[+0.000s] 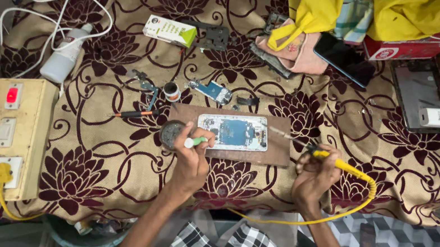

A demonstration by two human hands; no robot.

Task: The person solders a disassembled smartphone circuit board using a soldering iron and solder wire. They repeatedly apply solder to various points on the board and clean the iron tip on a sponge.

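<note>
We've got the opened blue-and-silver phone (233,132) lying longways left-right on a brown board (278,155), mid-surface. Our left hand (190,162) pinches a green-tipped tool (195,142); the right hand (313,178) grips a yellow soldering iron (334,160), tip pointing left. Open cloth toward the right edge.

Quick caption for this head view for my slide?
Right hand holds yellow soldering iron by an opened phone; left hand grips a green-handled tool.

The yellow soldering iron (318,152) points left, tip over the board's (233,132) right edge. The opened phone board lies flat on a brown mat (278,154). A green-handled tool (195,142) rests at its left edge, beside a round tin (171,132).
</note>
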